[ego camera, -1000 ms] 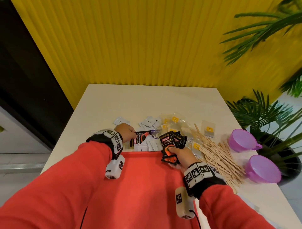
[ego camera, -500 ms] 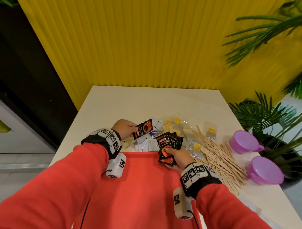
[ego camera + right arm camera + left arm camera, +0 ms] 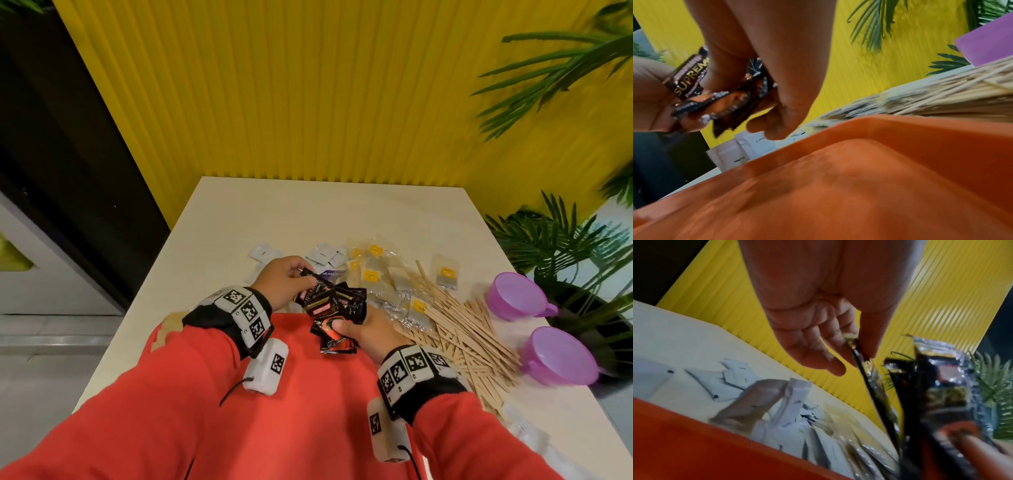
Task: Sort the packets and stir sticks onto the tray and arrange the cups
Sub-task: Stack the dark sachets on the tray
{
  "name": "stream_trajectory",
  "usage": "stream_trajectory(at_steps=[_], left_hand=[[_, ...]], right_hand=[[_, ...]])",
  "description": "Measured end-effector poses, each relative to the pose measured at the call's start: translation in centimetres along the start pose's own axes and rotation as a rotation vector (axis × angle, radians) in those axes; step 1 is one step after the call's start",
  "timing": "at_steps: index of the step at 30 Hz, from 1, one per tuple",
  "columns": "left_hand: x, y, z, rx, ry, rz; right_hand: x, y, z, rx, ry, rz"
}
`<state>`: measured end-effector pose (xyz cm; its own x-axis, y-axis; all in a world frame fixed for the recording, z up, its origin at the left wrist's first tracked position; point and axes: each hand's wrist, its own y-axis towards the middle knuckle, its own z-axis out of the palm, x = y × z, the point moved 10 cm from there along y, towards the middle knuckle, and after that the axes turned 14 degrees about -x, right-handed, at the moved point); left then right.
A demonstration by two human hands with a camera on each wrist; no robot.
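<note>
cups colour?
Purple, both cups; head view shows it best.

Left hand (image 3: 282, 282) pinches one black coffee packet (image 3: 310, 291) at its far end, laying it against the fanned bunch of black packets (image 3: 339, 317) held in the right hand (image 3: 368, 330), thumb on top. Both grips sit over the far edge of the red tray (image 3: 308, 394), which lies at the near side of the table (image 3: 239, 219). Behind the hands: white sachets (image 3: 323, 253) and clear tea-bag packets with yellow tags (image 3: 371, 274), loosely heaped. To their right, a pile of wooden stir sticks (image 3: 459, 329). Two purple cups (image 3: 517, 296) stand beside the sticks at the table's right edge, apart from each other.
</note>
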<state>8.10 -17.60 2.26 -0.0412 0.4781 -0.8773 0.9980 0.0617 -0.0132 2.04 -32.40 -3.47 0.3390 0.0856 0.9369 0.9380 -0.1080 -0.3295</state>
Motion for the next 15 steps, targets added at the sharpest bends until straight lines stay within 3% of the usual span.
stream_trajectory(at_steps=[5,9,15], left_hand=[[-1.3,-2.3,2.7,0.136,0.081,0.087],[-1.4,-3.6,2.9,0.155,0.029,0.046],[2.8,-6.4,3.1,0.088,-0.565,-0.404]], right_hand=[[0.7,-0.5,0.1,-0.046,0.037,-0.079],[-0.1,-0.5,0.5,-0.031,0.013,-0.106],[-1.0,-0.1,-0.5,-0.126,0.159,-0.035]])
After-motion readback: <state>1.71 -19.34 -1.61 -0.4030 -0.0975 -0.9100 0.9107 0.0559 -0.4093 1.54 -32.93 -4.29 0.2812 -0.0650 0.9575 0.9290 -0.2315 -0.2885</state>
